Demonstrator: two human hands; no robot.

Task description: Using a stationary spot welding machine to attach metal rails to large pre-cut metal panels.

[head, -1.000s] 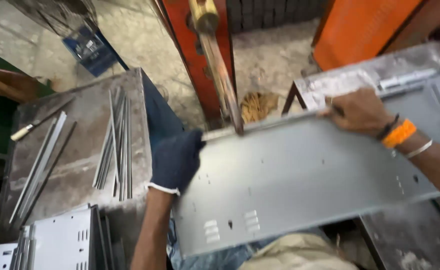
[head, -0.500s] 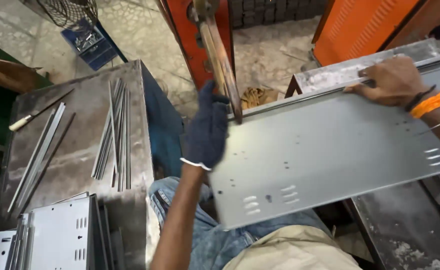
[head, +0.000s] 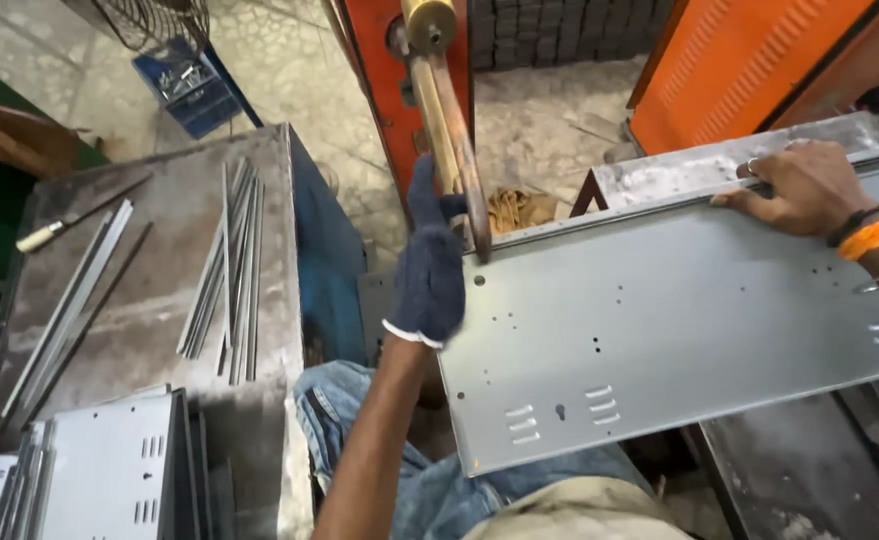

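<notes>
Metal panel (head: 680, 330) long axis left-right; left hand (head: 430, 270) (gloved) fingers clasp near-left edge, right hand (head: 805, 185) fingers press far-right edge.

On your left, the steel bench (head: 140, 330) held loose metal strips (head: 230, 260), a file (head: 70, 222) and stacked punched panels (head: 110, 470). Blue crate (head: 188, 88) sat on the floor, orange cabinet (head: 750, 60) far right.
</notes>
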